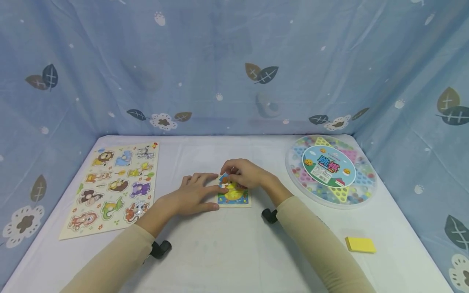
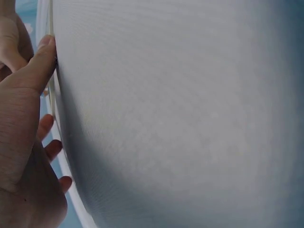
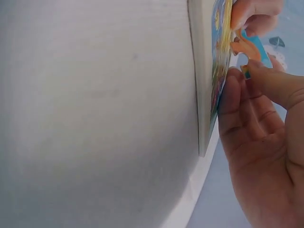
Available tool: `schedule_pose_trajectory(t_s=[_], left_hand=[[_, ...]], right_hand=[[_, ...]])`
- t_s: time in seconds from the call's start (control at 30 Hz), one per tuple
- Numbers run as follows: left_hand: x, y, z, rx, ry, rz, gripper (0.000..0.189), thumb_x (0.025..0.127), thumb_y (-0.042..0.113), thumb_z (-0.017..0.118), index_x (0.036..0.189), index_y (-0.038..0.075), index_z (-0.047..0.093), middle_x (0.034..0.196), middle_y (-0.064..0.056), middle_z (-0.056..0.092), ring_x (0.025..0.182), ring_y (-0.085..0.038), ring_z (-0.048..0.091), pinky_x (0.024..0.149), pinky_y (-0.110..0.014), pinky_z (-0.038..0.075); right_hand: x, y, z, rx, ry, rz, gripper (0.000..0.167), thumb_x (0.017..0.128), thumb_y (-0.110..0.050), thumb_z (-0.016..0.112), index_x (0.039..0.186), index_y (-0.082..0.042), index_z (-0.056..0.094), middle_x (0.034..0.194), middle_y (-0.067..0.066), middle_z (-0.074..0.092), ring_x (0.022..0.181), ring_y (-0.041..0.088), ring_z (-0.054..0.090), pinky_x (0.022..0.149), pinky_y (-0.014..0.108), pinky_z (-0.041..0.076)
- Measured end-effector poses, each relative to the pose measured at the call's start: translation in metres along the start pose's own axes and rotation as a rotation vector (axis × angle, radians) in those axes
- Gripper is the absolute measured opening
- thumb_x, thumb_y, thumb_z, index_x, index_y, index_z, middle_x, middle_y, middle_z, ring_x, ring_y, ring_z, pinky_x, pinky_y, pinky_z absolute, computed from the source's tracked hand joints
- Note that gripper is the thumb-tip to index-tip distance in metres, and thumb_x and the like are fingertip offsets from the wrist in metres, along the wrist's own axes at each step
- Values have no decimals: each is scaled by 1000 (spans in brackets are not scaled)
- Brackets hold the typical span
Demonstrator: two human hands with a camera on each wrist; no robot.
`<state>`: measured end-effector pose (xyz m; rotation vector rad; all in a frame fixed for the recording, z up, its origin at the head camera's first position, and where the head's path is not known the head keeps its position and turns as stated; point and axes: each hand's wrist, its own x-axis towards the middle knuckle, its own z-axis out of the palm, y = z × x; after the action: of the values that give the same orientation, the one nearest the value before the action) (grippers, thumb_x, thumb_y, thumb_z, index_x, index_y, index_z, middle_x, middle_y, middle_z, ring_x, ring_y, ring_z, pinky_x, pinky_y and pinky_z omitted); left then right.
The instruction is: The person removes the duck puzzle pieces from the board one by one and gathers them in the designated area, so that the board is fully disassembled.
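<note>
A small jigsaw puzzle (image 1: 235, 200) in a pale tray, with a yellow figure on blue, lies at the middle of the table. My right hand (image 1: 244, 173) is over its upper part. Between thumb and finger it pinches a jigsaw piece (image 3: 256, 46), orange and light blue, tilted up off the puzzle's surface in the right wrist view. My left hand (image 1: 194, 196) rests at the puzzle's left side with fingers spread, its index fingertip reaching over the picture and its thumb near the lower left corner. In the left wrist view the thumb (image 2: 40, 66) lies along the tray's edge.
An animal peg puzzle board (image 1: 122, 189) lies to the left. At the right is a round, clear Chinese checkers box (image 1: 329, 171) with colored marbles. A yellow block (image 1: 360, 245) lies nearer on the right. Blue patterned curtain (image 1: 220, 73) encloses the white table.
</note>
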<state>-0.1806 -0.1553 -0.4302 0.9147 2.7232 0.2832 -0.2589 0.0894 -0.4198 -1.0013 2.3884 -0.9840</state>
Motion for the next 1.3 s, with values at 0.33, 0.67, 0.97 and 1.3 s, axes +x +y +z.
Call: schedule_pose_trajectory(t_s=[0.33,0.67,0.97,1.3], left_hand=[[0,0,-8,1,7,13,52,99,60,58,149,49,49,168,-7,24,150,-40,23,107,-65,27],[4,-1,-1,-6,-8,16,53,99,63,54,150,53,44,169,-5,20,152,-36,21,107,-63,27],[5,5,-1,2,-33,-7,54,100,62,53,152,53,41,171,-5,17,153,-37,19,111,-65,25],[-2,7,-2,-7,-20,-8,53,101,58,55,152,50,43,170,-7,21,151,-40,21,109,-68,25]], right_hand=[[-9,-8,-12,-9,29,-57,23,103,-9,60,122,-13,71,114,-1,69,107,18,65,89,33,54],[-32,-7,-26,28,59,-96,27,102,-9,62,129,-6,65,106,5,67,96,17,68,90,34,56],[-59,-1,-39,39,93,-49,23,102,-10,63,124,-5,69,113,3,71,98,18,69,89,35,57],[-75,5,-46,50,116,-56,23,102,-8,64,123,-4,72,114,5,73,96,31,71,79,34,58]])
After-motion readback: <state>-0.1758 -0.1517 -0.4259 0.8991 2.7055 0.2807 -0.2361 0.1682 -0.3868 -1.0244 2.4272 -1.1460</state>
